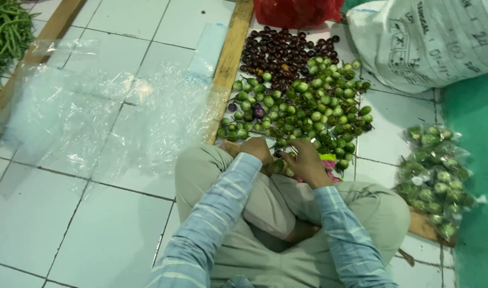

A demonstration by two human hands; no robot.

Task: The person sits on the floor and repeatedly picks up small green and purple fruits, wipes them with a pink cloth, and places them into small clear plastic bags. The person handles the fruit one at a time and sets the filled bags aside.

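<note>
Glossy white tiles (110,234), round green eggplants (302,109)

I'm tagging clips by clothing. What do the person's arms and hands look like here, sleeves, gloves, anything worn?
Both arms wear long sleeves of a light blue shirt with paler stripes in a plaid pattern, reaching to the wrists. The left sleeve and right sleeve match. The left hand and right hand are bare: no gloves, and no rings or watch that I can make out.
</note>
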